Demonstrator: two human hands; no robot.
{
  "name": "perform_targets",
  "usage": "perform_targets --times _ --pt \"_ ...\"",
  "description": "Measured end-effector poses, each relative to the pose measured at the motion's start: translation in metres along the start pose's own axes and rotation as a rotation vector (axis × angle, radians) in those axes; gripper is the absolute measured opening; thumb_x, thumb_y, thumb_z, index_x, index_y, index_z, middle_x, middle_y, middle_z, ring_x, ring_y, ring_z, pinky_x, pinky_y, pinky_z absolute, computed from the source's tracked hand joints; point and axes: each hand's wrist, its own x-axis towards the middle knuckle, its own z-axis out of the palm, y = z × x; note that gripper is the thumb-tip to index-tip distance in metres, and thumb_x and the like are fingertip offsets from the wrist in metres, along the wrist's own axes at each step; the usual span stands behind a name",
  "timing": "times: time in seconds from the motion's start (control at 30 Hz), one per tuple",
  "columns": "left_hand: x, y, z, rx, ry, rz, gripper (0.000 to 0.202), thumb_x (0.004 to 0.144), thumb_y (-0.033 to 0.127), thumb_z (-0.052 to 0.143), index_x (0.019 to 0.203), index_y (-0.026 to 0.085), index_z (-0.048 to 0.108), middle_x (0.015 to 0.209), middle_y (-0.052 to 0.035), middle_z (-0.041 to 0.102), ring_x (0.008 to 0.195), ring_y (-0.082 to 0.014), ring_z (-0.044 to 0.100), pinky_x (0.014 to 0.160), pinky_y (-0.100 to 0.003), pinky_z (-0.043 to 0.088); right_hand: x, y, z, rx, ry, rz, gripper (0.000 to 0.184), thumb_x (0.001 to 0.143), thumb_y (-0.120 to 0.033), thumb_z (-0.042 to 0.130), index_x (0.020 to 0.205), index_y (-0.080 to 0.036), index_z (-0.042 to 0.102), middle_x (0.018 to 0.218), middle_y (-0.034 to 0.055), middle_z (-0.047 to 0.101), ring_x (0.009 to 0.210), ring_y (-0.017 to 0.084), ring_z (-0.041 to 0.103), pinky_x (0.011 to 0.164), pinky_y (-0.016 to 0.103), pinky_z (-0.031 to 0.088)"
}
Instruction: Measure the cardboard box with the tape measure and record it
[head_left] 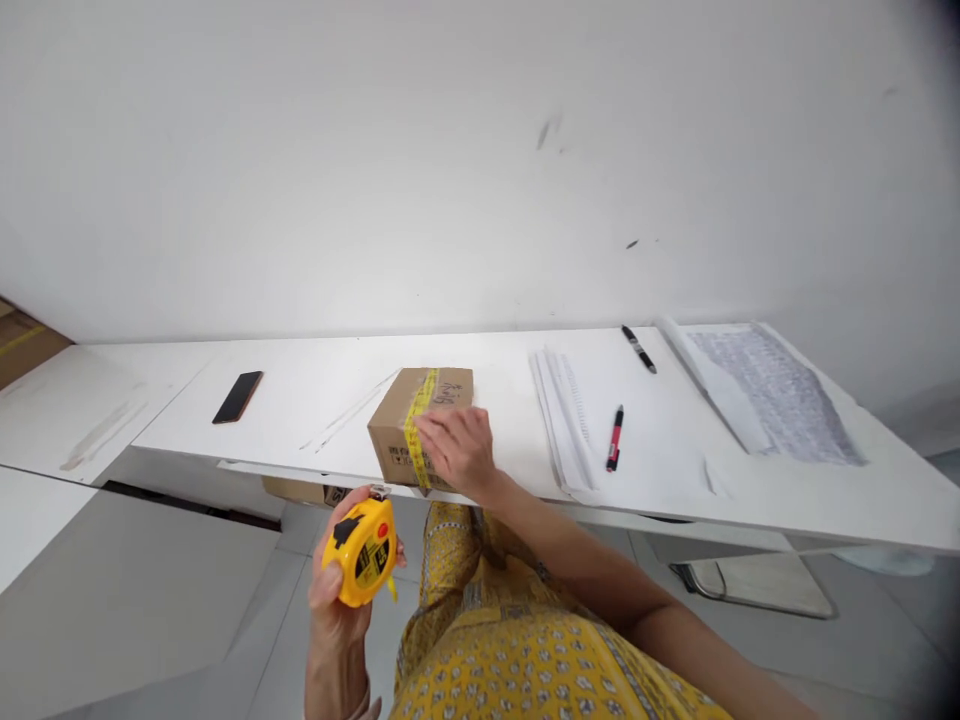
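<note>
My left hand [335,590] is closed around a yellow and black tape measure [365,552] with a red button, held in front of the table's near edge. The end hook of its blade shows at the top of the case. A small cardboard box [390,410] sits at the table's front edge, with yellow printed tape across its top and down its front, and handwriting on top. My right hand [461,450] grips the box at its front right, fingers bent and pressed together on the yellow tape. The fingertips' underside is hidden.
The narrow white table [495,385] runs along a wall. A dark phone [238,397] lies left of the box. To the right are stacked papers [562,420], a red and black pen [615,438], a black pen [638,349] and a handwritten sheet [780,390].
</note>
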Motion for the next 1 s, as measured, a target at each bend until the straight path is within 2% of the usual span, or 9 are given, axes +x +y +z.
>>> perform_targets --times 0.17,0.27,0.43,0.53,0.6,0.73,0.87,0.93,1.0 --pt "-0.008 -0.01 0.016 0.082 -0.063 -0.072 0.079 0.056 0.066 0.082 0.123 0.026 0.067 0.102 -0.0079 0.069 0.069 -0.0228 0.066 0.059 -0.035 0.057 -0.031 -0.001 0.001 0.099 0.039 -0.013 0.032 0.101 -0.025 0.045 0.119 -0.031 0.07 0.119 0.0062 0.072 0.118 0.024 0.059 0.103 0.045 0.039" --pt "-0.008 -0.02 0.032 0.194 -0.112 -0.094 0.079 0.059 0.068 0.081 0.124 0.026 0.065 0.111 -0.0093 0.067 0.08 -0.0242 0.066 0.064 -0.033 0.057 -0.044 -0.006 -0.037 0.311 0.075 0.11 0.035 0.103 -0.032 0.039 0.123 -0.027 0.068 0.116 0.0082 0.071 0.112 0.024 0.061 0.1 0.045 0.045" --pt "0.005 -0.038 0.062 0.413 -0.357 -0.023 0.062 0.07 0.052 0.077 0.127 0.033 0.061 0.106 -0.0066 0.066 0.084 -0.0259 0.063 0.07 -0.039 0.055 -0.076 -0.014 -0.1 0.725 -0.206 0.313 0.029 0.099 -0.044 0.05 0.119 -0.035 0.07 0.105 0.0032 0.07 0.091 0.021 0.068 0.083 0.038 0.058" --pt "0.021 -0.048 0.087 0.622 -0.489 0.037 0.065 0.067 0.04 0.077 0.129 0.043 0.058 0.098 -0.0036 0.064 0.079 -0.0285 0.06 0.07 -0.046 0.054 -0.097 -0.002 -0.11 0.721 -0.101 0.478 0.025 0.096 -0.043 0.055 0.117 -0.048 0.069 0.112 -0.0001 0.07 0.101 0.023 0.069 0.086 0.039 0.06" --pt "0.037 -0.055 0.108 0.758 -0.526 0.069 0.068 0.067 0.035 0.077 0.131 0.042 0.055 0.095 -0.003 0.063 0.076 -0.0277 0.059 0.068 -0.045 0.054 -0.106 0.02 -0.112 0.635 0.016 0.583 0.026 0.097 -0.044 0.052 0.117 -0.048 0.068 0.114 -0.0006 0.072 0.103 0.024 0.07 0.081 0.04 0.061" --pt "0.083 -0.073 0.155 1.03 -0.449 0.238 0.066 0.079 0.036 0.071 0.14 0.027 0.046 0.113 -0.0086 0.061 0.088 -0.0265 0.065 0.078 -0.043 0.054 -0.107 0.093 -0.128 0.194 0.279 0.804 0.034 0.097 -0.048 0.046 0.114 -0.028 0.067 0.1 0.0074 0.074 0.087 0.026 0.069 0.073 0.041 0.055" --pt "0.133 -0.1 0.191 1.366 -0.342 0.387 0.06 0.086 0.027 0.064 0.143 0.02 0.044 0.14 -0.0187 0.049 0.123 -0.0364 0.054 0.089 -0.048 0.052 -0.094 0.166 -0.142 -0.258 0.066 0.986 0.04 0.098 -0.044 0.044 0.122 -0.017 0.059 0.076 0.0057 0.069 0.073 0.025 0.066 0.065 0.034 0.044" --pt "0.151 -0.113 0.2 1.516 -0.314 0.352 0.057 0.089 0.024 0.061 0.143 0.018 0.044 0.144 -0.0211 0.045 0.125 -0.0398 0.052 0.088 -0.051 0.052 -0.091 0.188 -0.139 -0.378 -0.075 0.951 0.04 0.096 -0.045 0.05 0.122 -0.015 0.057 0.076 0.0069 0.069 0.07 0.024 0.065 0.063 0.032 0.04" --pt "0.163 -0.125 0.202 1.602 -0.295 0.304 0.053 0.09 0.022 0.059 0.141 0.016 0.047 0.143 -0.0225 0.046 0.122 -0.0419 0.053 0.086 -0.054 0.052 -0.092 0.201 -0.133 -0.4 -0.084 0.801 0.03 0.096 -0.04 0.053 0.114 -0.017 0.06 0.074 0.0071 0.068 0.063 0.023 0.063 0.059 0.031 0.038"
